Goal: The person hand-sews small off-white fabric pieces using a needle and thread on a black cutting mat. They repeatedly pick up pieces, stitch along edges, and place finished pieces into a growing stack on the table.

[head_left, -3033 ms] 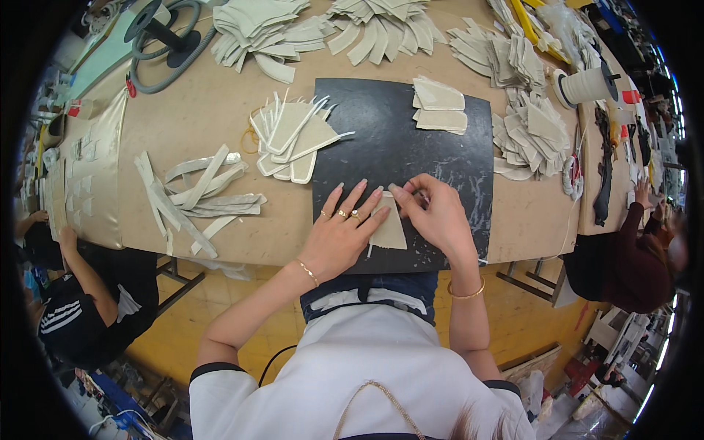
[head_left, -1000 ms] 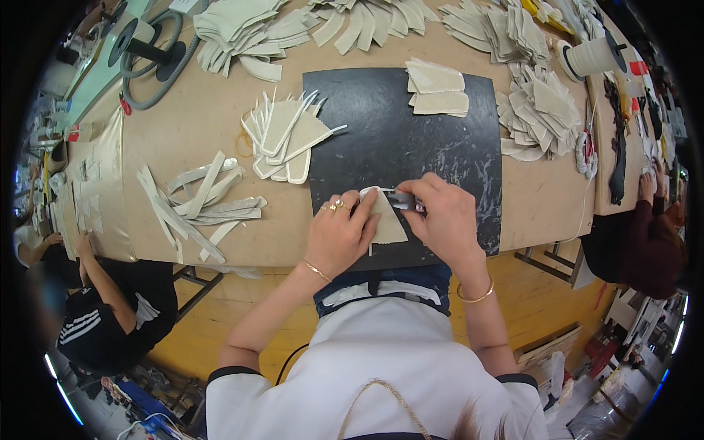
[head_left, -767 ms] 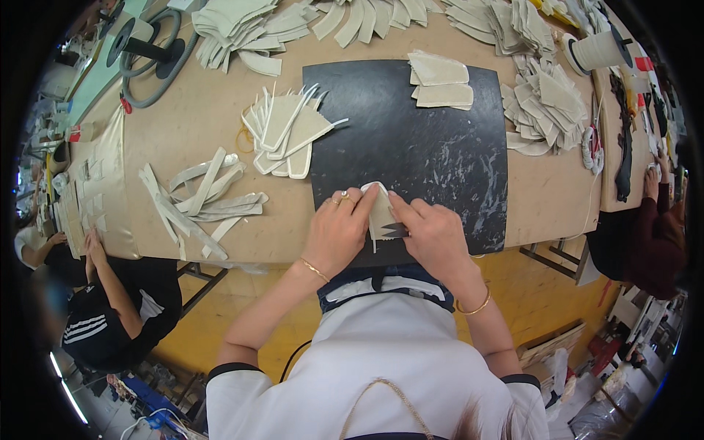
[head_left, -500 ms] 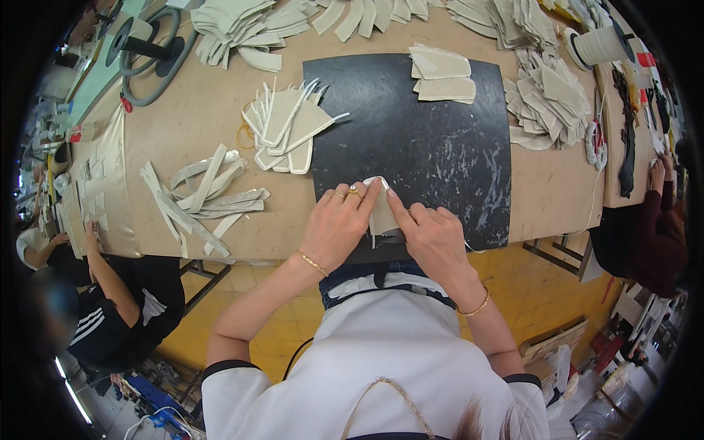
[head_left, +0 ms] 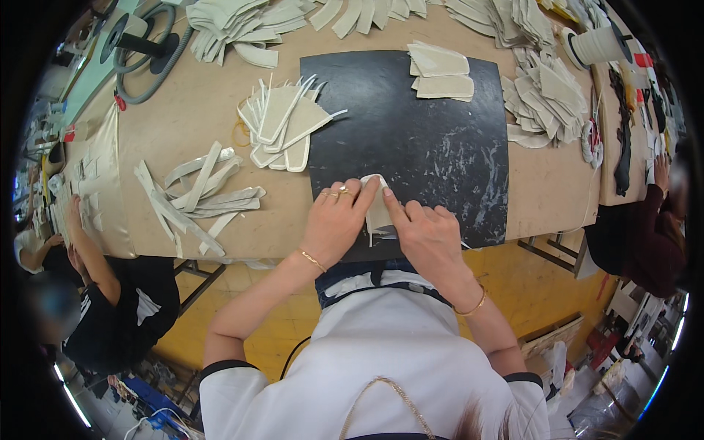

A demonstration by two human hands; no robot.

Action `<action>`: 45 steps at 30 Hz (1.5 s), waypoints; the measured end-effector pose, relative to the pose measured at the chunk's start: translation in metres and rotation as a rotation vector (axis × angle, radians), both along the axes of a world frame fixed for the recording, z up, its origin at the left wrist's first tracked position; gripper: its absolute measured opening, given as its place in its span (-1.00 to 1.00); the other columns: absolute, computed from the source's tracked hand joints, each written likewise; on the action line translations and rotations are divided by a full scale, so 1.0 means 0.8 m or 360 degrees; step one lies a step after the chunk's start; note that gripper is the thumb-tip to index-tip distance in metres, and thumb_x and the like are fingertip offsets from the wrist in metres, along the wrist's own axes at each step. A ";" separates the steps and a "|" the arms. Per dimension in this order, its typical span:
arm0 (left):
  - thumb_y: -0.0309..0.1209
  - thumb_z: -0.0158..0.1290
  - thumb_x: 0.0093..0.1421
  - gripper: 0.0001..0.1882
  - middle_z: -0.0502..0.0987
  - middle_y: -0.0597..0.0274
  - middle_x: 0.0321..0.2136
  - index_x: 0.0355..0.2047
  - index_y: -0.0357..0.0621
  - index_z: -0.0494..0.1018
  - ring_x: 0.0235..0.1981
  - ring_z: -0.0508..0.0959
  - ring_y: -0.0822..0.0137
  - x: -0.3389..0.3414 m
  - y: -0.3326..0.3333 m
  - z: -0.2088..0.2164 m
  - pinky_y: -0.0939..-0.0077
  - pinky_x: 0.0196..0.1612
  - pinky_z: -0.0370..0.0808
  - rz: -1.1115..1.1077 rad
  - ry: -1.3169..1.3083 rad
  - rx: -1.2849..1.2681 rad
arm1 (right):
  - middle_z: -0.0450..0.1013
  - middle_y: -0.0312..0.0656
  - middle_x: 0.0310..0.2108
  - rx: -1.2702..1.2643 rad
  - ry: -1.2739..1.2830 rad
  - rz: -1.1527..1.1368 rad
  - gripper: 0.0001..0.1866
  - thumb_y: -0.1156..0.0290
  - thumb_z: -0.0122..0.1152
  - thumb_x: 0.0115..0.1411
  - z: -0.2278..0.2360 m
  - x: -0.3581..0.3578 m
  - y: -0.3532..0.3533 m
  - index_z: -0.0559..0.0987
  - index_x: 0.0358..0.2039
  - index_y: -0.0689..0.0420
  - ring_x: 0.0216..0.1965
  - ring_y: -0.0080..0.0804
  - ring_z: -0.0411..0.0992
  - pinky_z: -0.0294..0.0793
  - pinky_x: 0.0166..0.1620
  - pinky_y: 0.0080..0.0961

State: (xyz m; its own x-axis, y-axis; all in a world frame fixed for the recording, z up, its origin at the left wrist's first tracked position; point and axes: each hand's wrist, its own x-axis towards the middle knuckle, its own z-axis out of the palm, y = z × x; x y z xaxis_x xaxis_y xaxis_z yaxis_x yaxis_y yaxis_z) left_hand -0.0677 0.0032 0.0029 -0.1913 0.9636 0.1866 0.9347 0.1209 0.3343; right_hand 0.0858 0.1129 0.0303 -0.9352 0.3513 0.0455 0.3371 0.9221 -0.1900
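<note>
A small beige panel [head_left: 378, 213] with a white rim along its rounded top lies at the near edge of the black mat [head_left: 411, 139]. My left hand [head_left: 334, 222] covers its left side, index fingertip pressed on the top rim and the other fingers bent. From the other side my right hand [head_left: 427, 233] bears on the rim with its index finger, its remaining fingers curled. The two index fingertips are close together at the top edge. Both thumbs are mostly hidden. A fan of white-edged panels [head_left: 293, 121] with loose cord ends overlaps the mat's left edge.
Pale strips [head_left: 202, 198] lie loosely at left. Beige panels [head_left: 440, 70] rest on the mat's far right corner. More piles of cut pieces [head_left: 546, 103] sit behind and right. White scissors [head_left: 591, 139] and a tape spool [head_left: 598, 45] are at right. Co-workers [head_left: 121, 293] sit at both sides.
The whole view has shifted slightly. Both my hands stay on the panel, fingertips at its top rim, with barely any movement. The left co-worker's hands have moved.
</note>
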 end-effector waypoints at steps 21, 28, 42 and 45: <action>-0.32 0.00 0.30 -0.44 0.11 -0.02 0.39 0.30 -0.15 0.26 0.37 0.15 -0.02 0.038 -0.042 0.004 0.09 0.35 0.06 0.0380 -0.0146 -0.0284 | 0.45 -0.33 -0.66 -0.1887 -0.0421 -0.0678 -0.74 0.30 0.27 0.25 0.041 -0.002 0.064 0.65 -0.24 0.28 -0.60 -0.70 0.30 0.23 -0.51 -0.61; -0.42 0.06 0.18 -0.38 0.11 -0.07 0.38 0.30 0.02 0.30 0.38 0.13 -0.04 0.049 -0.034 0.010 0.02 0.38 0.01 0.0453 -0.0123 -0.0371 | 0.36 -0.26 -0.69 -0.1477 -0.0341 -0.0515 -0.73 0.28 0.29 0.23 0.040 -0.043 0.055 0.63 -0.35 0.27 -0.62 -0.61 0.18 0.21 -0.52 -0.52; -0.47 0.17 0.03 -0.11 0.08 -0.18 0.37 0.39 0.23 0.14 0.39 0.07 -0.17 0.071 -0.012 0.018 -0.14 0.36 0.02 0.0674 -0.0167 -0.0454 | 0.58 -0.17 -0.55 -0.1610 -0.0168 -0.0503 -0.61 0.13 0.22 0.27 0.038 -0.046 0.075 0.68 -0.35 0.28 -0.55 -0.58 0.44 0.41 -0.43 -0.51; -0.49 0.15 0.03 -0.11 0.04 -0.19 0.38 0.40 0.26 0.13 0.40 0.05 -0.17 0.070 -0.015 0.014 -0.20 0.34 0.03 0.0638 -0.0184 -0.0463 | 0.57 -0.12 -0.58 -0.1817 -0.0335 -0.0578 -0.33 -0.07 0.03 0.36 0.025 -0.079 0.081 0.65 -0.48 0.39 -0.50 -0.54 0.49 0.47 -0.37 -0.52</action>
